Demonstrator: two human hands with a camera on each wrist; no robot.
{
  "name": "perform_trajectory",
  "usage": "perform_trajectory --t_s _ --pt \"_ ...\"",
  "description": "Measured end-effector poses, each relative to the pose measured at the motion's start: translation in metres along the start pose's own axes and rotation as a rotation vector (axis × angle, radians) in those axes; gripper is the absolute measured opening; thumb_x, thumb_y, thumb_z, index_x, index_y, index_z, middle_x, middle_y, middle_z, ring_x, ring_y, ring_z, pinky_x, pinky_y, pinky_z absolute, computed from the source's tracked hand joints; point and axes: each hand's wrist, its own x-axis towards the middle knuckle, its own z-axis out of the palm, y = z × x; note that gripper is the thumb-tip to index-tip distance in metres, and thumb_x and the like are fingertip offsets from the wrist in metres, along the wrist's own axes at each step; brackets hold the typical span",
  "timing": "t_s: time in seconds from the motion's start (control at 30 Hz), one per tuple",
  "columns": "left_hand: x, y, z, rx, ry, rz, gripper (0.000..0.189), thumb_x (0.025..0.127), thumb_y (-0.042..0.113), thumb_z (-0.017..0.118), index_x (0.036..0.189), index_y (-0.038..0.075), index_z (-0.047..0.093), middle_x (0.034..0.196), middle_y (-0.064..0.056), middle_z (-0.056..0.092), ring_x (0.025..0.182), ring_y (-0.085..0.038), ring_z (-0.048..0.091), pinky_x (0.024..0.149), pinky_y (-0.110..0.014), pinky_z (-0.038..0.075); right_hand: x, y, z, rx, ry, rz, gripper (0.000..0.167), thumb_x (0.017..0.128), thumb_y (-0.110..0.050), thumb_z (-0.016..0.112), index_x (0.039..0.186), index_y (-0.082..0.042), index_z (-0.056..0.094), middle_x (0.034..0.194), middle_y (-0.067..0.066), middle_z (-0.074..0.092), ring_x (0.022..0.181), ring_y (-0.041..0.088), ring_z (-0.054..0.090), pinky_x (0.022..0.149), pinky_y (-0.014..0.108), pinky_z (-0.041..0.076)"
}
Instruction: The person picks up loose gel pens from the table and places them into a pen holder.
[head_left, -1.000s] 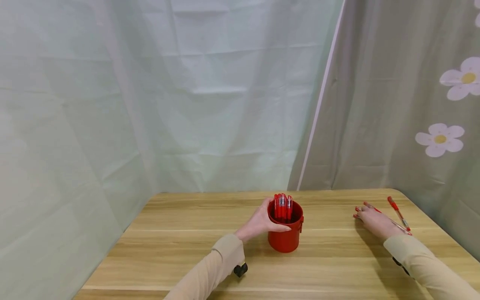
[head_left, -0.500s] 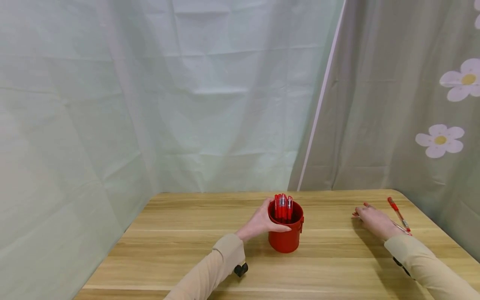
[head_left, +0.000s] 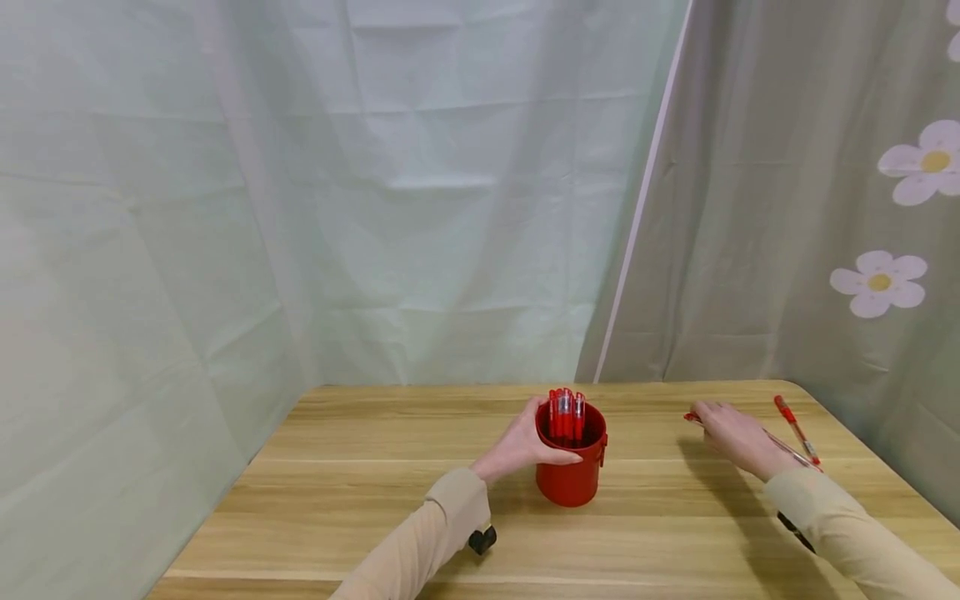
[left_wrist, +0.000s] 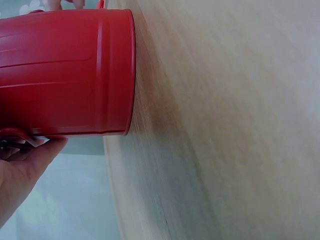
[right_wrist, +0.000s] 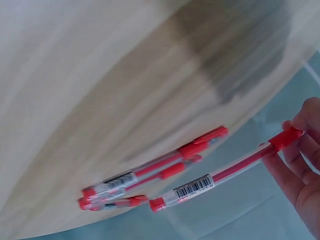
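Note:
My left hand (head_left: 525, 442) holds a red metal pail (head_left: 567, 483) from its left side, thumb across the near rim; it also shows large in the left wrist view, with fingers (left_wrist: 47, 150) behind it. Several red-capped pens (head_left: 566, 417) stand upright in it, leaning together at the left. Over the right part of the table, my right hand (head_left: 738, 437) pinches a red gel pen (right_wrist: 220, 175) by its capped end. Its clear barrel carries a barcode label and slants down from the fingers. Several similar pens (right_wrist: 155, 165) lie close together on the table below.
One red pen (head_left: 798, 429) lies near the right edge of the wooden table (head_left: 360, 500). A pale curtain (head_left: 450, 208) hangs behind the table, with a grey flowered curtain (head_left: 750, 208) at the right.
My right hand has risen and moved left, lifting a gel pen away from those lying beside it. My left hand and the pail have stayed in place.

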Motion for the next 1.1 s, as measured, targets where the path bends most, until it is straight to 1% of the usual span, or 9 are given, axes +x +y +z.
perform_trajectory --t_s 0.23,0.37,0.57,0.7,0.87,1.1 --pt "0.001 0.001 0.0 -0.008 0.007 -0.003 0.076 0.065 0.024 0.082 0.124 0.013 0.036 0.115 0.009 0.049 0.102 -0.012 0.049 0.08 -0.029 0.044 0.008 -0.007 -0.008 0.029 0.067 -0.044 0.026 0.071 0.012 0.062 0.085 -0.002 0.046 0.06 -0.002 0.038 0.046 0.011 0.031 0.038 0.027 0.029" --pt "0.0 0.001 -0.001 -0.004 0.006 -0.004 0.074 0.066 0.024 0.082 0.123 0.014 0.036 0.115 0.009 0.049 0.102 -0.012 0.049 0.081 -0.029 0.044 0.01 -0.013 -0.012 0.067 0.084 -0.042 0.026 0.073 0.01 0.062 0.09 -0.003 0.046 0.063 -0.002 0.044 0.046 0.008 0.03 0.038 0.024 0.028" --pt "-0.002 0.002 -0.001 0.015 0.003 -0.017 0.074 0.066 0.025 0.082 0.123 0.014 0.036 0.115 0.008 0.048 0.103 -0.012 0.048 0.082 -0.03 0.043 0.015 -0.018 -0.016 0.092 0.142 -0.052 0.026 0.074 0.008 0.062 0.093 -0.001 0.047 0.061 -0.005 0.042 0.044 0.005 0.026 0.037 0.022 0.025" --pt "-0.002 0.003 0.0 0.021 0.004 -0.019 0.074 0.067 0.025 0.081 0.124 0.015 0.036 0.115 0.009 0.048 0.103 -0.012 0.048 0.081 -0.03 0.043 0.02 -0.022 -0.018 0.123 0.169 -0.022 0.027 0.074 0.007 0.065 0.093 -0.003 0.049 0.065 -0.004 0.048 0.044 0.005 0.03 0.037 0.023 0.028" --pt "-0.003 0.003 0.0 0.007 0.001 -0.017 0.074 0.067 0.024 0.081 0.124 0.015 0.035 0.116 0.009 0.048 0.103 -0.013 0.048 0.08 -0.03 0.044 0.027 -0.026 -0.022 0.142 0.189 -0.004 0.029 0.075 0.007 0.066 0.099 -0.003 0.052 0.073 0.003 0.057 0.047 0.008 0.041 0.038 0.026 0.035" --pt "-0.003 0.004 0.001 0.001 0.0 -0.01 0.073 0.067 0.023 0.081 0.124 0.016 0.035 0.116 0.009 0.048 0.103 -0.012 0.048 0.08 -0.029 0.044 0.034 -0.032 -0.026 0.177 0.248 -0.023 0.033 0.072 0.009 0.068 0.101 -0.002 0.054 0.075 0.003 0.058 0.05 0.009 0.043 0.042 0.027 0.039"
